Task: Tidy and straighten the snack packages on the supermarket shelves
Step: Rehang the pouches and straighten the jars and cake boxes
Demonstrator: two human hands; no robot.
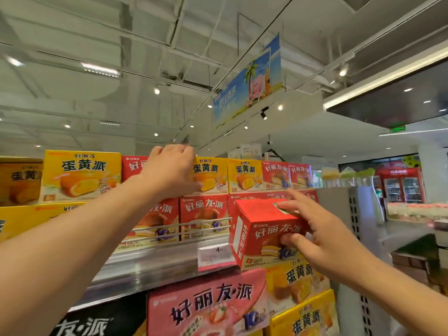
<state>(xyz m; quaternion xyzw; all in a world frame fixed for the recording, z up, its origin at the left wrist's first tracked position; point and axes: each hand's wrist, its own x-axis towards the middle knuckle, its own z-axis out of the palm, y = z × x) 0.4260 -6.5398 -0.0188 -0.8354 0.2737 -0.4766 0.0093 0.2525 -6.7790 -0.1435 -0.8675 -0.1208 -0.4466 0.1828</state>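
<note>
Top shelf [155, 263] carries two tiers of pie boxes, yellow egg-yolk boxes [81, 177] above, red boxes [203, 215] below behind a wire rail. Right hand [322, 235] grasps a red pie box [266, 232] out in front of the shelf's right end, thumb on its front, fingers over the top, box tilted, long axis roughly across. Left hand [171, 169] is up on the top tier, fingers curled over a red box's [132, 166] upper edge. The shelf lies up-left of the held box; the right hand is nearer.
</note>
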